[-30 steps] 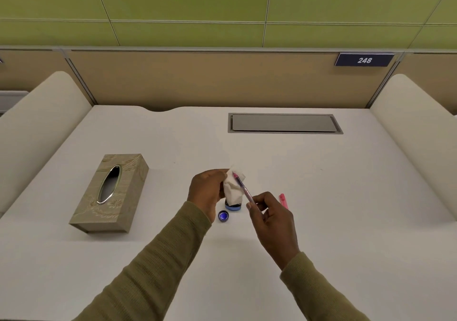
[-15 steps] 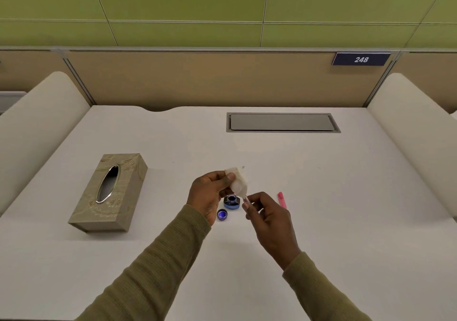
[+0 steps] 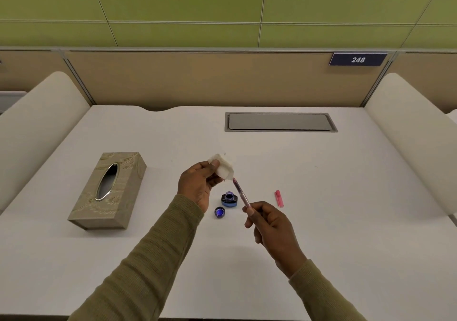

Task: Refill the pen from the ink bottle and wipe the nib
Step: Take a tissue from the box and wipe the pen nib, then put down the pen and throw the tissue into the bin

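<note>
I see pen (image 3: 241, 194) drawn back from half second ago, right hand (image 3: 268, 224) pinching barrel, nib touching tissue (image 3: 223, 167) gripped in left hand (image 3: 197, 184). Open bottle (image 3: 229, 199) between hands, unmoved.

Office cubicle: partitions (image 3: 197, 78), plate 248 (image 3: 357, 59)

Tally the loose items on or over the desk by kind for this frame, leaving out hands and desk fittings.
Tissue box: 1
Tissue, held in the left hand: 1
Pen, held in the right hand: 1
Pink pen cap: 1
Ink bottle, open: 1
Bottle lid: 1
Total: 6
</note>
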A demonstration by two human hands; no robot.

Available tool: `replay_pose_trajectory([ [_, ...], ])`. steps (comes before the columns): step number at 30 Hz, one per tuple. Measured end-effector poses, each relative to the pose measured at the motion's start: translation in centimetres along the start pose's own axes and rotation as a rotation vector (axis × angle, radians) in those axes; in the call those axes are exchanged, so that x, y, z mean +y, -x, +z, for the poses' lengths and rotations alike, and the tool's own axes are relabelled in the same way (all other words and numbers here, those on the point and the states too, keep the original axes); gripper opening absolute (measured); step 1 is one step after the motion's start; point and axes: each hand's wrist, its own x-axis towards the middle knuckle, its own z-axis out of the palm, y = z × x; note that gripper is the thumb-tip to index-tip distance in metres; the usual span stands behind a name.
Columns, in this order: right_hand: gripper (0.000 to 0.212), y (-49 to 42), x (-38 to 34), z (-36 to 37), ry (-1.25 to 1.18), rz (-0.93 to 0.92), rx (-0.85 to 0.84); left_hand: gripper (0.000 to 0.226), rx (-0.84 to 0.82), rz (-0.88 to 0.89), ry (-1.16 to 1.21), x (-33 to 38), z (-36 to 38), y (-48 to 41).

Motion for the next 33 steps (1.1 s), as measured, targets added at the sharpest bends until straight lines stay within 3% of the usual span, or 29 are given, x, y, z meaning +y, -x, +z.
replay_pose_trajectory([
  [7, 0.018, 0.0, 1.7, -1.4, -0.090, 0.103, -0.011, 0.008, 0.082, -0.011, 0.015, -1.3, -1.3, -0.1],
  [12, 0.014, -0.8, 3.7, -3.1, -0.026, 0.150, 0.064, 0.010, 0.097, -0.030, -0.022, -3.4, -2.4, 0.4],
  [22, 0.005, -5.6, 10.0, -7.0, 0.296, 0.337, 0.339, 0.012, 0.070, -0.119, -0.158, -9.0, -2.9, 2.9],
  [27, 0.012, -7.9, 11.3, -7.8, 0.558, 0.342, 0.321, 0.011, 0.054, -0.205, -0.205, -11.6, -2.7, 4.2],
  [33, 0.019, -8.6, 11.2, -7.6, 0.685, 0.295, 0.278, 0.013, 0.065, -0.238, -0.243, -12.8, -2.9, 5.1],
])
